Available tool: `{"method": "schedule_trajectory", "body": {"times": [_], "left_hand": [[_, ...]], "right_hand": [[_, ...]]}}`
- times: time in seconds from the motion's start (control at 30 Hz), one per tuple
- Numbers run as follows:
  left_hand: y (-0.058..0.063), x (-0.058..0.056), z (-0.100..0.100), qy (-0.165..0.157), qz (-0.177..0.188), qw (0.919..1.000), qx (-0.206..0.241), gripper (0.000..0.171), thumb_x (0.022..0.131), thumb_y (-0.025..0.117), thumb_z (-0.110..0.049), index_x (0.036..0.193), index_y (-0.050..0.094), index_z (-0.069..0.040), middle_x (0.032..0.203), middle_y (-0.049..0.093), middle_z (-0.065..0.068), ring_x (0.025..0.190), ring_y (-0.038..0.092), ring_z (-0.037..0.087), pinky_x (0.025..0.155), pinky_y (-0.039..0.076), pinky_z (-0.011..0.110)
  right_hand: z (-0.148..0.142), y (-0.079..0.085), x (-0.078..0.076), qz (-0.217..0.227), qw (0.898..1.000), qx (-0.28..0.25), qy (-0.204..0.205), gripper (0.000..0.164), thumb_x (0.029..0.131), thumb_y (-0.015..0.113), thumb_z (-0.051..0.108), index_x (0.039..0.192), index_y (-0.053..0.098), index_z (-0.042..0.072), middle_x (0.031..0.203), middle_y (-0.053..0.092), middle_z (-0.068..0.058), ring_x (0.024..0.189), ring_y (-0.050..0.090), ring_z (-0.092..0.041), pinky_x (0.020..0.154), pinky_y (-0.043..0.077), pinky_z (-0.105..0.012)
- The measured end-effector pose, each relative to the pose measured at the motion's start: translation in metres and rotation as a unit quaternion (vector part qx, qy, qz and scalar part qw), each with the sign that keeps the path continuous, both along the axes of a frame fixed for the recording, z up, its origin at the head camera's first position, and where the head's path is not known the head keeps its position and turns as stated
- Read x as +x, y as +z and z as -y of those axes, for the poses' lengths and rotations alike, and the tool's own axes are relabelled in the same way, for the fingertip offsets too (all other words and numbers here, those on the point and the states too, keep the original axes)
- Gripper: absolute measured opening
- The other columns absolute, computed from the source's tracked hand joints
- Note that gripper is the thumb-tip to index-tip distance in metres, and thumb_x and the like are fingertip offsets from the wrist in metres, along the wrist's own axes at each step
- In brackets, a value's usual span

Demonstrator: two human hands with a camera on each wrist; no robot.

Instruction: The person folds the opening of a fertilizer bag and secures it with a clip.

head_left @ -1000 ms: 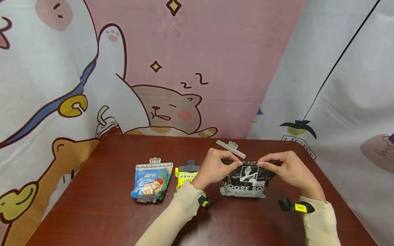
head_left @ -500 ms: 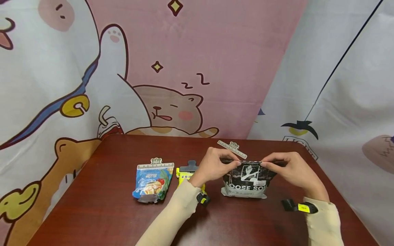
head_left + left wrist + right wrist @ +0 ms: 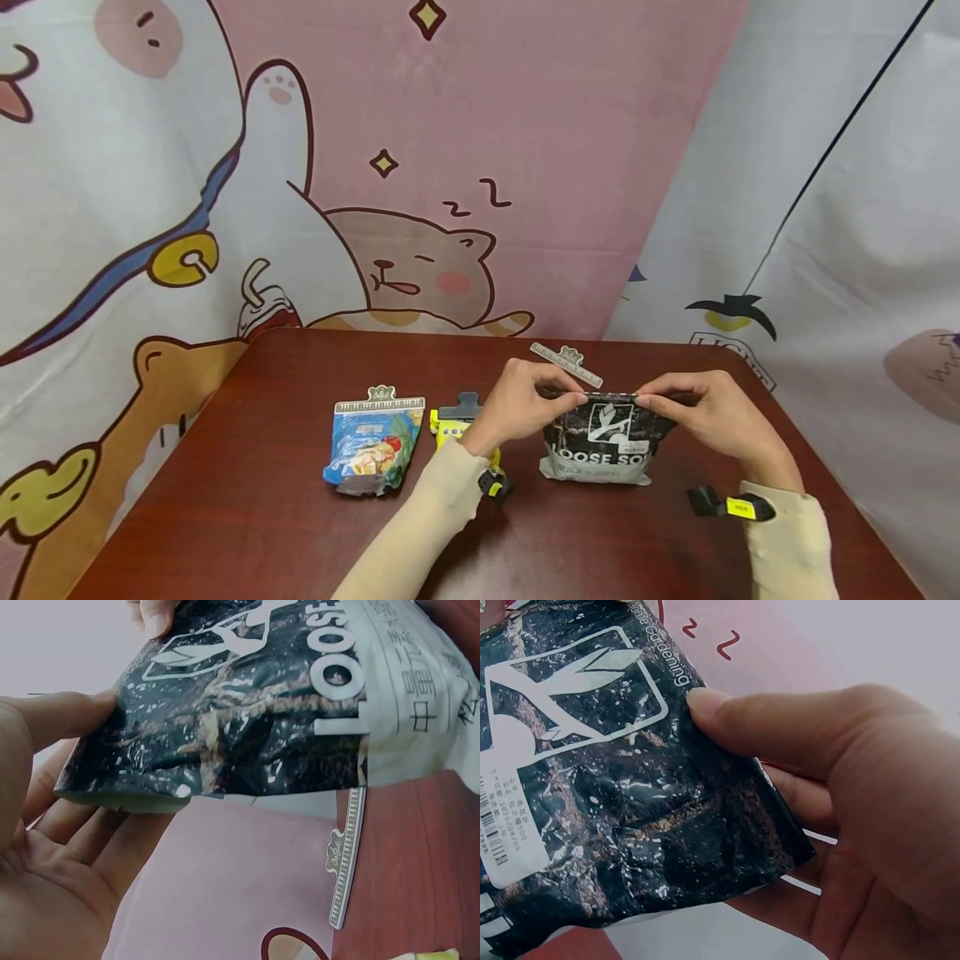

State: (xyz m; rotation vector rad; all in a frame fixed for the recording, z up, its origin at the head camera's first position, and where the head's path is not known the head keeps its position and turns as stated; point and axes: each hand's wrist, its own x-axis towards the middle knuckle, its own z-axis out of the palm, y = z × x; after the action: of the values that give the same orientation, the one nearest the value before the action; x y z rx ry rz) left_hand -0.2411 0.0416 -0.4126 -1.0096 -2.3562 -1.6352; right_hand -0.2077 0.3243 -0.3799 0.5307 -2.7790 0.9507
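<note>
A black and pale grey bag of soil point(image 3: 607, 437), printed "LOOSE SO…", stands upright on the table. My left hand point(image 3: 525, 404) pinches its top edge left of the middle, thumb in front and fingers behind. Right of the middle, my right hand point(image 3: 708, 412) pinches the same edge. The top edge runs straight between the two thumbs. In the right wrist view the thumb point(image 3: 735, 720) presses the bag's front, with the fingers behind it. The left wrist view shows the bag's dark side corner point(image 3: 82, 776) by the left fingers. A loose silver clip point(image 3: 567, 364) lies behind the bag.
To the left lies a blue food pouch point(image 3: 367, 450) with a silver clip point(image 3: 378, 404) across its top. Beside it, a yellow packet point(image 3: 450, 427) wears a dark clip point(image 3: 460, 408) and is partly hidden by my left arm. A printed curtain point(image 3: 555, 167) hangs behind the table.
Over the first half second the right hand slid slightly right along the bag's top edge, widening the gap between the thumbs. Since then both hands have stayed nearly still.
</note>
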Motion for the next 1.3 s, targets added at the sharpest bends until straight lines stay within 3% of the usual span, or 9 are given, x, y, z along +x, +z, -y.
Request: {"method": "schedule_trajectory", "body": {"times": [0.2,0.53,0.9,1.1,1.3], "left_hand": [[0.001,-0.002,0.003,-0.002,0.011,0.9999,-0.006,0.003,0.092,0.078,-0.02,0.091,0.081,-0.018,0.084,0.077,-0.009,0.071,0.069,-0.003,0.068,0.059,0.023],[0.005,-0.001,0.006,0.008,0.005,0.9997,-0.022,0.005,0.09,0.081,-0.022,0.085,0.082,-0.021,0.075,0.074,-0.014,0.064,0.069,0.01,0.056,0.051,0.018],[0.008,-0.003,0.014,0.005,-0.013,0.9988,-0.047,0.004,0.091,0.08,-0.021,0.09,0.082,-0.019,0.082,0.076,-0.012,0.069,0.07,0.0,0.063,0.056,0.017],[0.008,-0.003,0.013,-0.005,-0.023,0.9988,-0.043,0.005,0.091,0.079,-0.019,0.087,0.082,-0.02,0.08,0.076,-0.011,0.067,0.07,0.003,0.06,0.054,0.017],[0.008,-0.003,0.014,-0.005,-0.026,0.9982,-0.054,0.004,0.092,0.078,-0.019,0.09,0.082,-0.018,0.083,0.076,-0.01,0.071,0.07,0.002,0.065,0.055,0.015]], "right_hand": [[-0.005,0.0,0.0,-0.002,1.0,0.005,-0.014,0.006,0.093,0.077,0.034,0.098,0.079,0.036,0.094,0.078,0.01,0.076,0.068,-0.005,0.065,0.054,-0.024],[-0.007,0.001,0.0,-0.025,0.999,0.018,-0.015,0.007,0.092,0.079,0.031,0.093,0.08,0.038,0.092,0.078,0.014,0.081,0.066,0.0,0.068,0.052,-0.019],[-0.008,0.002,0.003,-0.013,0.999,0.024,-0.035,0.004,0.091,0.078,0.037,0.095,0.079,0.039,0.094,0.078,0.011,0.082,0.066,-0.001,0.068,0.053,-0.022],[-0.01,0.002,0.003,-0.027,0.999,0.024,-0.028,0.006,0.091,0.08,0.033,0.092,0.08,0.039,0.092,0.078,0.013,0.085,0.066,0.002,0.071,0.052,-0.021],[-0.009,0.002,0.004,-0.027,0.999,0.025,-0.037,0.004,0.09,0.08,0.037,0.093,0.079,0.04,0.092,0.078,0.013,0.085,0.066,0.002,0.071,0.052,-0.02]]}}
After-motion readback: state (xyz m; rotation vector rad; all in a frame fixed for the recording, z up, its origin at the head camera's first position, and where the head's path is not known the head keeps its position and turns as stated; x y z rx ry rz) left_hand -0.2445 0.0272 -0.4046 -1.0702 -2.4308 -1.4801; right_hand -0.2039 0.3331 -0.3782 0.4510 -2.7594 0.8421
